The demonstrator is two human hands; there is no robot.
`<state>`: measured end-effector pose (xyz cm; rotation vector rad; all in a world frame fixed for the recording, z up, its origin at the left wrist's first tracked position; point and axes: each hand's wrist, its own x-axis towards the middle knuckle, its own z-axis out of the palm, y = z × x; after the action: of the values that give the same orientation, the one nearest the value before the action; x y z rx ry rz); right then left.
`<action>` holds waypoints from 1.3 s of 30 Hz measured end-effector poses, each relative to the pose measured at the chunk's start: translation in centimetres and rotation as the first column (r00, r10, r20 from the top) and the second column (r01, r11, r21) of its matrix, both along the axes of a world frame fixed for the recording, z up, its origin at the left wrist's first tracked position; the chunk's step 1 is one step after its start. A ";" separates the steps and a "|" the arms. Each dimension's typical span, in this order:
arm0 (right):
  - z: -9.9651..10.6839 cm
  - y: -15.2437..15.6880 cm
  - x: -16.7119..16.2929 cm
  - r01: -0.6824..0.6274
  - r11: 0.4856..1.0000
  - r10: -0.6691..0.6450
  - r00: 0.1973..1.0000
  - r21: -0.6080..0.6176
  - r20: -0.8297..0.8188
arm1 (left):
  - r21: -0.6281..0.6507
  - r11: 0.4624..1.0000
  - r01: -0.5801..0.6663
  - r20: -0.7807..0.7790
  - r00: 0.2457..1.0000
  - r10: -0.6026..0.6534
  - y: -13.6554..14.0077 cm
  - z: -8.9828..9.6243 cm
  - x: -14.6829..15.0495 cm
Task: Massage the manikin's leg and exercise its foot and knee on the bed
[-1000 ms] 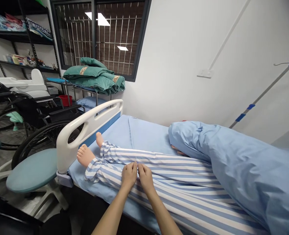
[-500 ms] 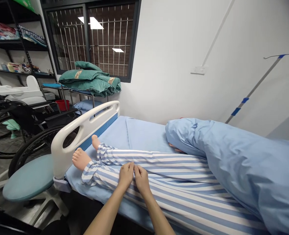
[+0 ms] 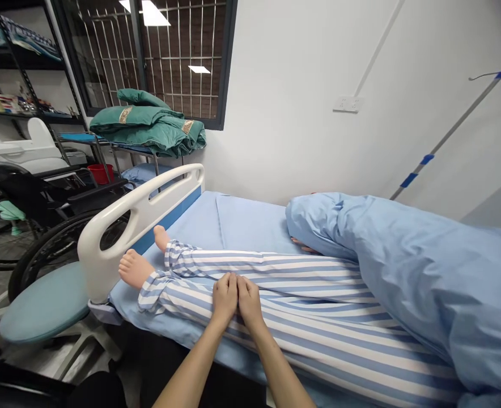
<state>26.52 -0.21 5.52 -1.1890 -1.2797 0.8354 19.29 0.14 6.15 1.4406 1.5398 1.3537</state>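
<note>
A manikin's legs in blue-and-white striped trousers lie stretched along the bed. Its smooth bare feet point up by the footboard. My left hand and my right hand are side by side on the near lower leg, touching at the index fingers and thumbs. Both have their fingers bent and closed over the trouser-covered leg; their fingertips are hidden. A light blue quilt, folded back to the right, covers the upper part. Some fingers of the manikin show under the quilt's edge.
The white footboard closes the bed's left end. Beside it are a round teal stool and a wheelchair. Green folded bedding sits on a rack under the barred window. A drip pole leans at the right.
The camera view has tilted down and shifted slightly. My hands have drawn closer together on the leg, and now touch. The legs and quilt lie as before.
</note>
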 end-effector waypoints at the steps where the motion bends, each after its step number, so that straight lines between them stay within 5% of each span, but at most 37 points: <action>1: 0.0 0.0 -0.1 0.003 1.000 -0.003 1.000 -0.007 -0.005 | 0.001 1.000 0.004 -0.066 0.998 -0.004 -0.1 -0.3 0.0; 8: 0.2 0.2 0.1 -0.020 0.999 0.019 1.000 -0.045 -0.009 | -0.029 1.000 -0.003 -0.221 0.975 -0.004 -0.3 -0.5 -0.1; 15: 3.5 -0.1 2.4 -0.046 0.999 0.045 0.991 0.008 0.127 | -0.016 1.000 0.005 -0.310 0.951 -0.010 -0.5 -0.5 -0.1; 24: -0.7 -0.6 2.7 0.026 1.000 -0.026 0.975 -0.001 0.222 | -0.034 0.999 -0.009 -0.344 0.939 -0.004 -0.6 -0.7 0.0; 31: -0.7 -0.6 2.8 0.035 0.999 -0.035 0.981 0.003 0.193 | -0.018 1.000 0.010 -0.330 0.944 -0.015 -0.8 -0.6 0.1; 39: -0.8 -0.5 3.3 -0.005 1.000 0.006 0.999 -0.023 0.042 | 0.033 0.989 0.144 -0.068 0.988 -0.142 -1.4 3.9 2.4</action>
<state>29.80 -0.69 4.69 -1.2273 -1.3117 0.8348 21.73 -1.22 10.04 1.6019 1.4282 1.2681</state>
